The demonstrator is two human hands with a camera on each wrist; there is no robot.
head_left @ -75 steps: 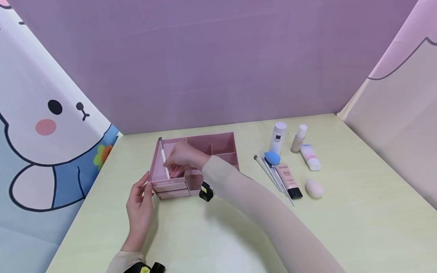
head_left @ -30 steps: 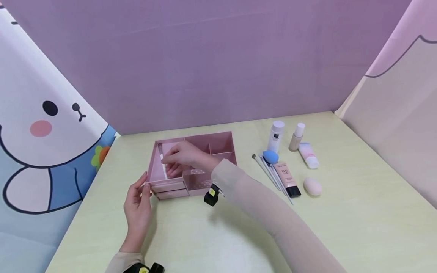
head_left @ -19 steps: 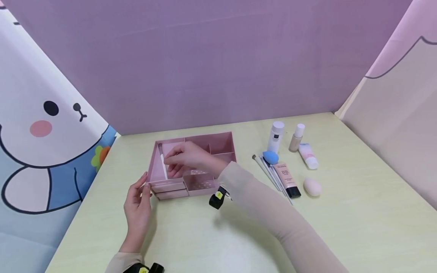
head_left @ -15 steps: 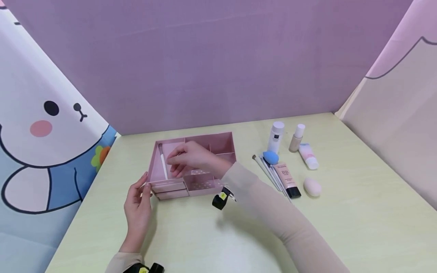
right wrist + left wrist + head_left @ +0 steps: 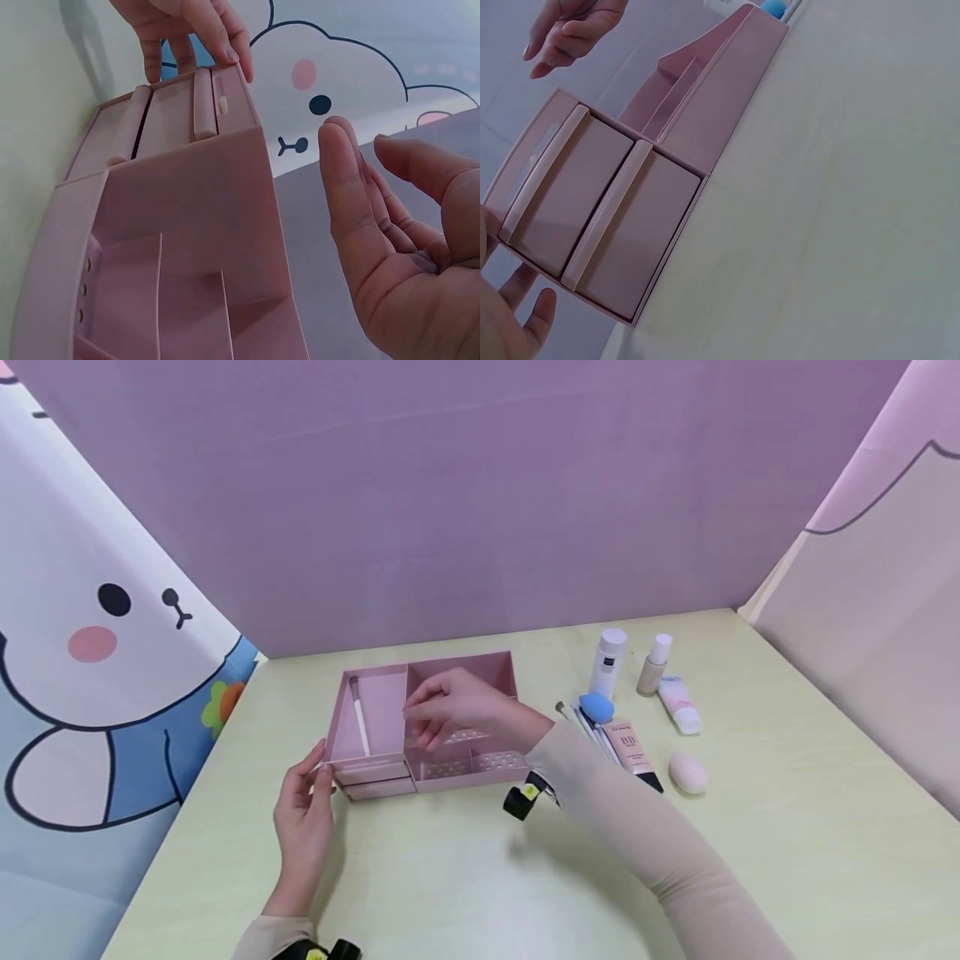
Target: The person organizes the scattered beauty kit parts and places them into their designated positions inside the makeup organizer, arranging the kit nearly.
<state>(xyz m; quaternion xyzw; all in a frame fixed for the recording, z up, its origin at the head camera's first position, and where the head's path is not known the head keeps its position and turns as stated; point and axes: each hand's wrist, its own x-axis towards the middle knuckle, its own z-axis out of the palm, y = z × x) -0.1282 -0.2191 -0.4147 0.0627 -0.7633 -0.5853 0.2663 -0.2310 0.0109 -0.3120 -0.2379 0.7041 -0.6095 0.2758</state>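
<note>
The left hand (image 5: 303,818) points up and forward from its wrist (image 5: 287,897), with the fingers (image 5: 304,764) and thumb (image 5: 323,787) spread a bit apart. The right arm (image 5: 660,852) reaches across from the right side, and the right hand (image 5: 461,706) is loose and up in the air — its thumb and first finger (image 5: 349,187) are near each other but not touching, and the other fingers bend in softly.
</note>
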